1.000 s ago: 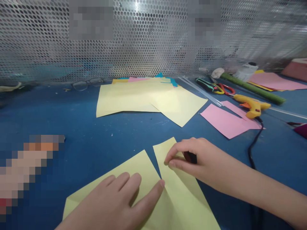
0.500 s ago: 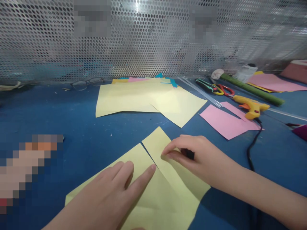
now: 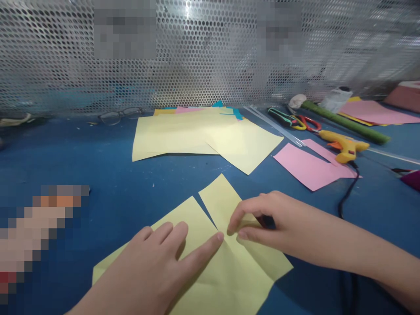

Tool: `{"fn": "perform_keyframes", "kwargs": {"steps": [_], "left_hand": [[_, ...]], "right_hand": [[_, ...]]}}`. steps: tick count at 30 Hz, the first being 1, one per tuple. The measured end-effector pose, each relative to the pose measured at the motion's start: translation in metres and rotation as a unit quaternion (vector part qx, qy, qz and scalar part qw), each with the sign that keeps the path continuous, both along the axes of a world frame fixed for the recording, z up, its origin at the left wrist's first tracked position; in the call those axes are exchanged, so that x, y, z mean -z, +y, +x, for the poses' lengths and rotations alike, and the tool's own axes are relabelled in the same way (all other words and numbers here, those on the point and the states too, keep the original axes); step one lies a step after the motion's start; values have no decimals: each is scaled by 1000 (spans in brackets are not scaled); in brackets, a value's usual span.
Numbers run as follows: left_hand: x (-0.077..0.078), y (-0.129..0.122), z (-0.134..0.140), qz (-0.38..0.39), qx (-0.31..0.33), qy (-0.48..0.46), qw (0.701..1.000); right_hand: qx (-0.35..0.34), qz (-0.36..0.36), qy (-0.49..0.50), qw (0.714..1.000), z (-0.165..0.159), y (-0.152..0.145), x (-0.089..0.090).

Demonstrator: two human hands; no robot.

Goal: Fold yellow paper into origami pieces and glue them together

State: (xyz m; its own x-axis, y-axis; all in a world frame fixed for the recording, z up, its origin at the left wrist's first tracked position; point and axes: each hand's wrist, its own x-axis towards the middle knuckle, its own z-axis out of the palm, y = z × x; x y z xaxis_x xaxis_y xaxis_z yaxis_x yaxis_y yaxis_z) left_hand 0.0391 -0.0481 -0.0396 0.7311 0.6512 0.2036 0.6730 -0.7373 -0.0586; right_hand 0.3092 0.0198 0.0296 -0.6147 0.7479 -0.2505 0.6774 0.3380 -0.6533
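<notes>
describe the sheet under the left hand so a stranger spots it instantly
On the blue table, look at the near side, where the left hand rests on a yellow sheet. Unlike the paler yellow sheets farther back, it has a narrow V-shaped gap running in from its far edge toward the left index fingertip.
</notes>
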Motion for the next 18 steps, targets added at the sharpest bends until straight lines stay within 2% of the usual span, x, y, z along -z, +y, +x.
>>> {"fn": "perform_keyframes", "kwargs": {"steps": [5, 10, 14, 18], "left_hand": [[-2, -4, 3, 1, -5, -10, 1000], [-13, -10, 10, -71, -13, 18, 997], [-21, -11, 12, -76, -14, 31, 996], [-23, -10, 12, -69, -9, 35, 997]], "right_hand": [[8, -9, 11, 1000, 1, 0, 1], [23, -8, 2, 1000, -1, -2, 2], [24, -10, 4, 1000, -2, -1, 0], [16, -15, 8, 1000, -1, -1, -1]]}}
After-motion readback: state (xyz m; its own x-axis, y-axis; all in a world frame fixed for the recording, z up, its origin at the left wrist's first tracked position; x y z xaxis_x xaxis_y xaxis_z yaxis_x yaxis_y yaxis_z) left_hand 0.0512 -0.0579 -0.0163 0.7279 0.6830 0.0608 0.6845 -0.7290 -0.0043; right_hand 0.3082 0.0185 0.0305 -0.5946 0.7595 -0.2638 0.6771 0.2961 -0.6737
